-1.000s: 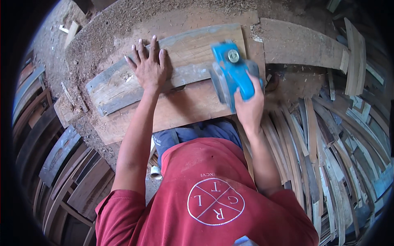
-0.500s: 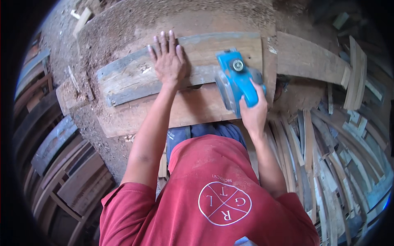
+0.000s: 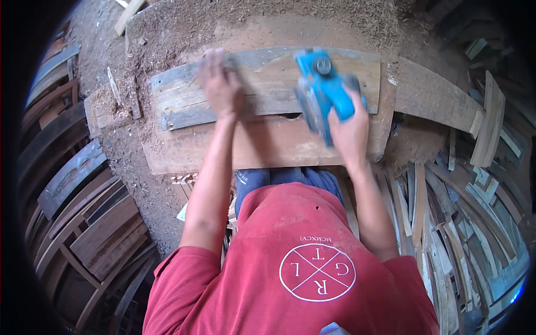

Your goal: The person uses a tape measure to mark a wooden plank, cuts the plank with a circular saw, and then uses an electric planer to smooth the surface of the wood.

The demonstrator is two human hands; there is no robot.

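In my right hand [image 3: 350,125] is a blue electric hand planer [image 3: 326,84], its rear handle wrapped by my fingers. The planer sits over the right part of a weathered grey-brown board [image 3: 268,81], partly covering it. The board lies crosswise on a wooden bench [image 3: 268,148], and a paler wood tone shows on its right half. My left hand [image 3: 221,89] is on or just above the board's left part, fingers stretched out, palm down and blurred by motion. Whether the palm touches the wood cannot be made out.
Wood shavings [image 3: 184,36] cover the far side. Another plank [image 3: 435,89] extends rightward beyond the bench. Many cut wood strips [image 3: 441,234] lie at the lower right, and curved wood pieces [image 3: 106,234] are stacked at the left.
My left hand has shifted leftward along the board and is now blurred. The planer has moved a little left relative to the board. The whole view has shifted slightly.
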